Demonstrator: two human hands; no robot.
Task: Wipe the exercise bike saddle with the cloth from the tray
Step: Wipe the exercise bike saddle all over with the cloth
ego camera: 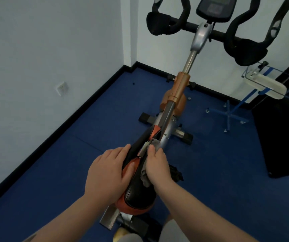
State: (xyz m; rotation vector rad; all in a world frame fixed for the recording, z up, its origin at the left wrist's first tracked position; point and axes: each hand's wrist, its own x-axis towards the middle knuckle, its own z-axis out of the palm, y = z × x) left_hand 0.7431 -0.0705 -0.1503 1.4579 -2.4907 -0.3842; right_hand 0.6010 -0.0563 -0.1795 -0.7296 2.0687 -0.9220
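Note:
The black and orange saddle [136, 196] of the exercise bike sits low in the middle of the view. My left hand [107, 173] lies flat on the saddle's left side, fingers spread, thumb on the orange patch. My right hand [157, 166] grips a grey cloth [145, 178] and presses it against the saddle's right side; cloth ends show above and below the fist. A tray [265, 84] on a blue wheeled stand is at the right, beyond the bike.
The bike's frame [180, 88] runs up to black handlebars [171, 21] and a console [215, 9]. White walls meet at the far corner. A dark cabinet [286, 130] stands at the right. Blue floor [88, 128] surrounds the bike.

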